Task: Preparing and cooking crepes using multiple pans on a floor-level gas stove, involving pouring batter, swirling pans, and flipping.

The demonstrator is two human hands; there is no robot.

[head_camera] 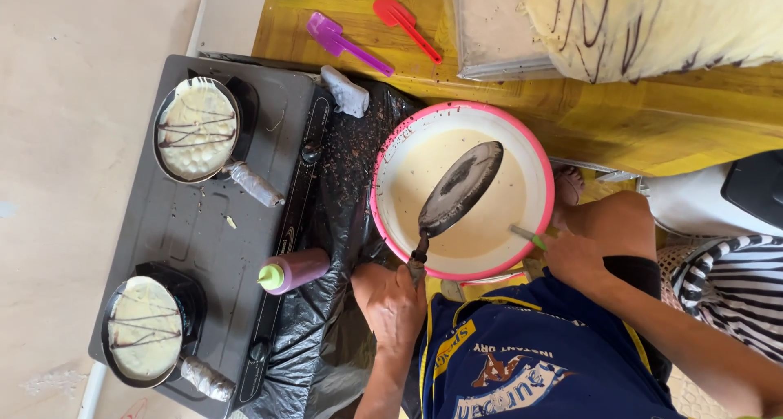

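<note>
Left hand (pixel 394 301) closed around the handle of a small dark pan (pixel 458 189), holding it tilted, underside up, over the pink-rimmed bowl (pixel 522 138) of pale batter (pixel 424 170); likely so the pan face meets the batter and any drips fall back in. Pan blade points to about 1 o'clock from the hand. Right hand (pixel 575 256) sits at the bowl's 4 o'clock edge, closed on a thin green-tipped stick (pixel 526 236) whose end reaches into the batter; it also seems to steady the rim. Bowl rests on black plastic sheeting (pixel 334 223), probably there to catch spills. At 9 o'clock from the bowl, a grey two-burner stove (pixel 220 248) carries two more pans (pixel 196 130) (pixel 145 331), each with a pale crepe striped in dark sauce, handles wrapped in foil, presumably against heat. A purple squeeze bottle (pixel 292 270) with a green cap lies on its side on the stove's front edge, just beside the left hand, within easy reach. At 12 o'clock, on the yellow bench (pixel 587 109), lie a purple spatula (pixel 347 42) and a red one (pixel 405 26); a stack of finished striped crepes (pixel 652 24) sits at 1 o'clock.
</note>
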